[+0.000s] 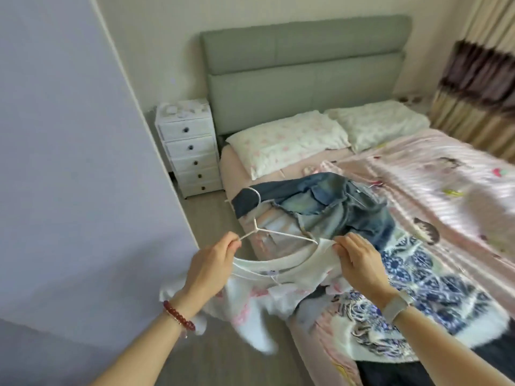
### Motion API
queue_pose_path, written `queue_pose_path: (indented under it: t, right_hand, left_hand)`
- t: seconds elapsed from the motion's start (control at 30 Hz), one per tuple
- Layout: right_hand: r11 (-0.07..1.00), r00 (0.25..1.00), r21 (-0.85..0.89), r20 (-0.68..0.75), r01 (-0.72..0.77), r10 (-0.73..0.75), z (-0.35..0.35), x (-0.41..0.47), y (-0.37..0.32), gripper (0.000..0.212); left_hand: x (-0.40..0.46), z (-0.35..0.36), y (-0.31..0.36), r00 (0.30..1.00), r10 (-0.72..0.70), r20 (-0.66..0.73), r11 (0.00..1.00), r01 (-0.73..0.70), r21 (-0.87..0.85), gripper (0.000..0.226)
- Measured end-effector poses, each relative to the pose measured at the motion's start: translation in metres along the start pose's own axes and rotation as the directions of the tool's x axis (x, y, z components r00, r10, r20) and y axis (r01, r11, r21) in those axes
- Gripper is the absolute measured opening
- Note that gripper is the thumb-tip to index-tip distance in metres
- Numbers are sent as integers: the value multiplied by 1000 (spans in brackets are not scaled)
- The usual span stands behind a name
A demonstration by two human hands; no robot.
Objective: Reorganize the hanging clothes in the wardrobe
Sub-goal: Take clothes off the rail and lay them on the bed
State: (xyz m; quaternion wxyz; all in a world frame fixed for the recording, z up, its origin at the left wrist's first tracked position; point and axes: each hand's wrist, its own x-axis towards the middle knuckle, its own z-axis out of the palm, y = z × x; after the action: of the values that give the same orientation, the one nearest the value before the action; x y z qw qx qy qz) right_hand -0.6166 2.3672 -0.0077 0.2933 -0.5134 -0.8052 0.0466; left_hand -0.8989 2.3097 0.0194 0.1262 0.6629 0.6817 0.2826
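Left hand [213, 261] pinching one arm of a thin white hanger [278, 233]. Right hand [359, 260] curled round the neckline of a white shirt [278, 277], pink-marked, stretched between both hands at the bed [418, 168] edge, hem drooping toward the floor. Beyond, jeans [328, 207] and a blue-patterned garment [418, 280] spread on the pink cover.

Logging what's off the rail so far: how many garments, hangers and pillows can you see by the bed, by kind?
Garments: 3, the white top held in both hands, the denim piece and the blue-and-white patterned piece on the bed.
Hangers: 1, the white hanger.
Pillows: 2, and.
Total: 6.
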Motion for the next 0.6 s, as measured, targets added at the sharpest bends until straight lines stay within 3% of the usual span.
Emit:
queue_pose_path:
  t: [0.1, 0.2, 0.33, 0.43, 0.53, 0.6]
  right_hand:
    - [984, 985, 48, -26, -169, 170, -29, -25, 41, 26]
    - [948, 951, 75, 26, -310, 308, -51, -57, 73, 25]
    - [901, 876, 18, 245, -433, 415, -59, -102, 100, 27]
    - [854, 799, -49, 329, -518, 504, -63, -125, 112, 28]
    - [757, 711, 56, 395, -651, 582, -78, -144, 119, 33]
    - [664, 639, 118, 438, -738, 632, -93, -153, 120, 40]
  left_hand:
    - [35, 31, 55, 991, 133, -13, 989, -134, -65, 11]
    - [60, 63, 93, 961, 271, 65, 962, -268, -46, 9]
    - [83, 112, 126, 917, 312, 250, 950, -309, -52, 12]
    - [92, 147, 144, 868, 297, 397, 954, -291, -77, 12]
    - [100, 177, 158, 771, 290, 566, 957, -244, -159, 11]
    - [108, 195, 170, 647, 285, 707, 958, -203, -201, 15]
